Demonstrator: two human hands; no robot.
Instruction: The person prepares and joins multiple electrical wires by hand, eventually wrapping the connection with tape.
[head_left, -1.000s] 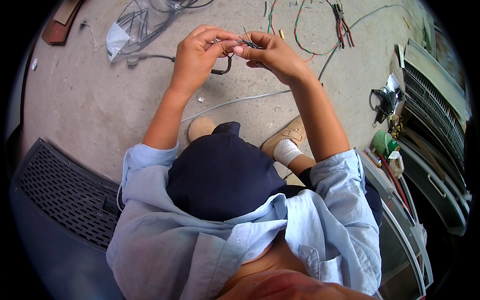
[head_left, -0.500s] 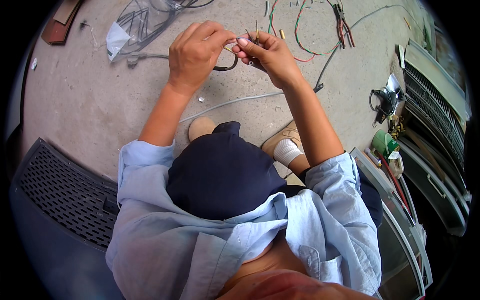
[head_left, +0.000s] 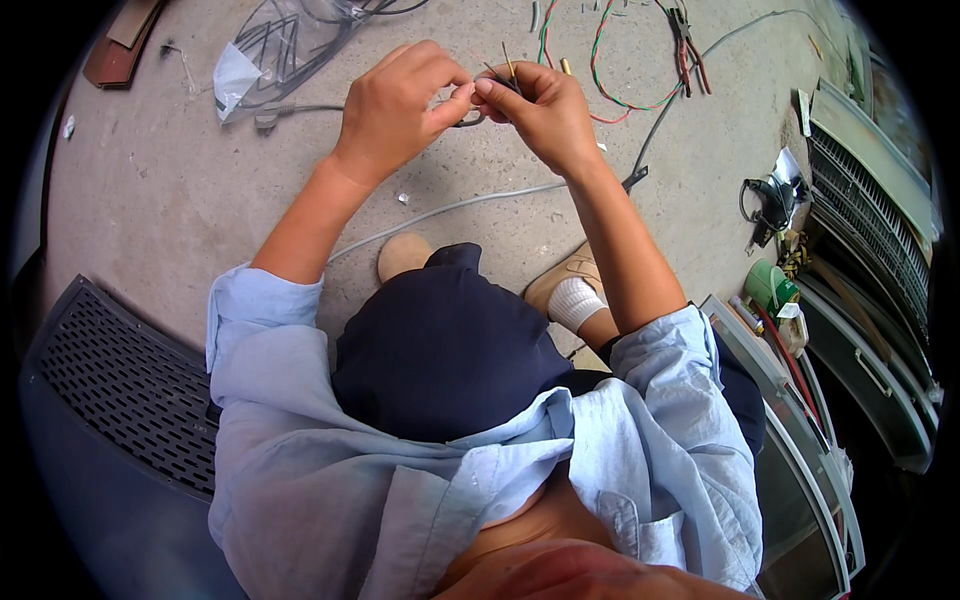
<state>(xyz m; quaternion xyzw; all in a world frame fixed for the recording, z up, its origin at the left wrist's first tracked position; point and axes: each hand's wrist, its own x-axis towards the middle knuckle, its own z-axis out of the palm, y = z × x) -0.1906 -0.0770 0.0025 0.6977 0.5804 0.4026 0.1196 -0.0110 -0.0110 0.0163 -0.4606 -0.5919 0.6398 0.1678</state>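
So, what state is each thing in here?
Right hand: closed on thin wires
Left hand: fingertips pinched, meeting the right's
Thin wires: ends splayed
Red and green wires: looped on floor
Pliers: lying, handles apart
Grey cable: uncoiled
Clear bag: lying flat
Sleeves: rolled up

Thin wires (head_left: 512, 74), some dark and 1 yellowish, stick out from the right hand (head_left: 545, 108) toward the far side. A bit of dark cord (head_left: 468, 122) shows nearer, to the left.
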